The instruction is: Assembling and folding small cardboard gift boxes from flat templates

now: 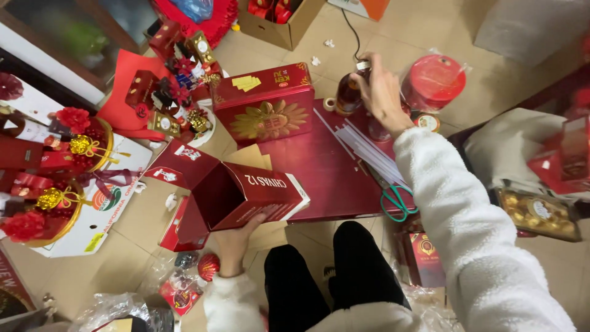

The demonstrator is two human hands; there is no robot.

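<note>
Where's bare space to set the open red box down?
Free: red board between gold-flower tin and knees; tan floor left of open red box. Crowded: around right hand, bottle, white sticks, scissors.

Sleeves: you wear fluffy white fleece sleeves (pixel 473 233), thick and soft, reaching both wrists.
Legs: your trousers (pixel 332 276) are plain black.

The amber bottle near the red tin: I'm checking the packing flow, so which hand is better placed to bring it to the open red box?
Probably the right hand: it is already on the amber bottle. The left hand is occupied holding the open red box.
</note>
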